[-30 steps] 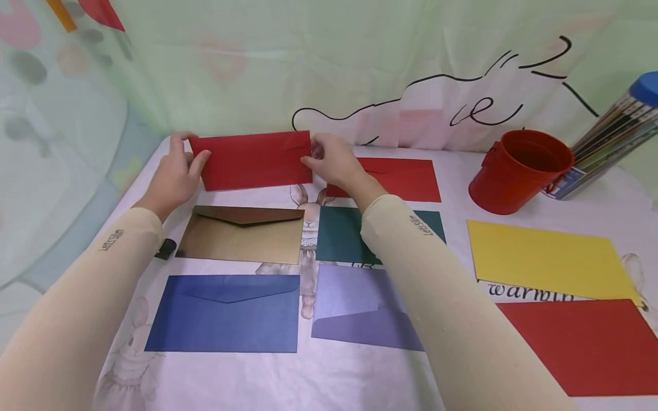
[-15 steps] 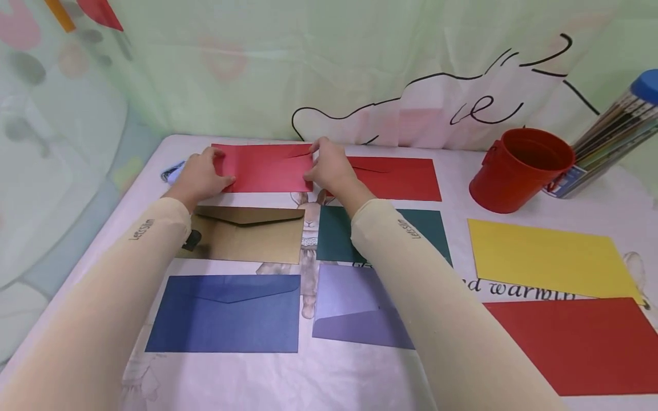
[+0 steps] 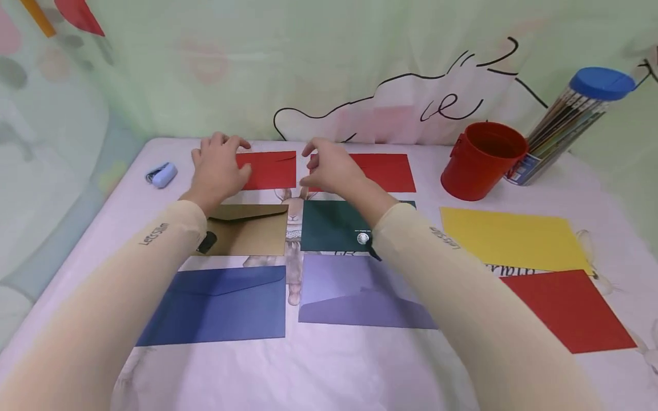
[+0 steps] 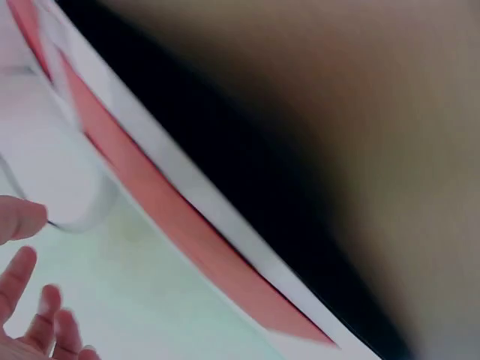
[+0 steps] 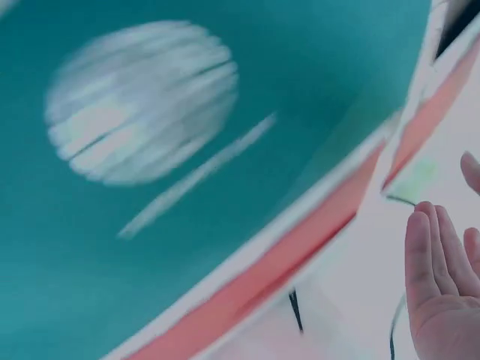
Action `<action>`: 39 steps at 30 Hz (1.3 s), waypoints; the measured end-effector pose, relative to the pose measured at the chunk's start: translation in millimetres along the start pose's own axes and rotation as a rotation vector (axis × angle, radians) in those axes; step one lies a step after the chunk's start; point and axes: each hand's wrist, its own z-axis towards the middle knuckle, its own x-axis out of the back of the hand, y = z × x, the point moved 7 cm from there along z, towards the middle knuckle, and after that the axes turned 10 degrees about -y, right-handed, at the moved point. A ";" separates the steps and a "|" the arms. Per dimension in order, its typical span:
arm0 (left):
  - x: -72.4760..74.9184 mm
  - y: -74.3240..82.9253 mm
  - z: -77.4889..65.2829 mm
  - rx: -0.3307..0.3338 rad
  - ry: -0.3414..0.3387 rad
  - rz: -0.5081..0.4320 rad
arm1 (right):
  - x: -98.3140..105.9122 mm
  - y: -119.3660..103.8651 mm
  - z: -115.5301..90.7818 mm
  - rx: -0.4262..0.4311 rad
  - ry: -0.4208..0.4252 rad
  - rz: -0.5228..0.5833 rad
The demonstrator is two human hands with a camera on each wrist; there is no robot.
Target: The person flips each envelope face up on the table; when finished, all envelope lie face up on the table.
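Observation:
A red envelope [image 3: 269,171] lies flat at the back left of the table. My left hand [image 3: 218,171] is over its left part, fingers spread and bent a little, holding nothing. Close to its right edge is my right hand [image 3: 331,165], fingers loose and nothing in them, partly covering a second red envelope [image 3: 390,171]. In the left wrist view the left fingers [image 4: 16,281] are apart from the red envelope [image 4: 195,225]. The right wrist view shows the right hand [image 5: 442,277] with straight fingers beyond the green envelope [image 5: 315,67], which bears a round white print.
Nearer lie a gold envelope [image 3: 252,237], a blue one [image 3: 231,311] and a purple one [image 3: 349,285]. To the right are a yellow envelope [image 3: 504,237] and another red sheet [image 3: 570,308]. A red bucket [image 3: 462,174], a pencil tube [image 3: 565,123] and a small light-blue object [image 3: 164,175] stand behind.
The red envelope was lowered from both hands' grip onto the table, then let go. The left hand lifted off its left end, the right hand opened at its right edge. The view has shifted slightly.

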 end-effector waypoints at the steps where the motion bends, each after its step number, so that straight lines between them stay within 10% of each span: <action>1: 0.3 11.8 -5.9 -0.026 0.025 -0.025 | 5.9 1.5 -12.8 0.024 0.006 0.005; 10: -30.7 129.6 -65.3 -0.365 0.057 -0.186 | 57.5 49.9 -144.4 0.034 0.041 0.025; 16: -70.7 199.1 -105.8 -0.602 -0.101 -0.349 | 73.5 99.0 -221.8 -0.027 0.036 0.027; 24: -136.9 286.6 -157.6 -0.681 -0.430 -0.327 | 88.9 182.5 -307.7 -0.163 0.015 -0.108; 31: -180.1 331.6 -175.0 -0.728 -0.540 -0.008 | 87.4 266.0 -354.3 -0.366 -0.087 -0.224; 39: -196.1 326.9 -177.9 -0.736 -0.589 0.075 | 75.3 298.8 -379.6 -0.333 -0.126 -0.253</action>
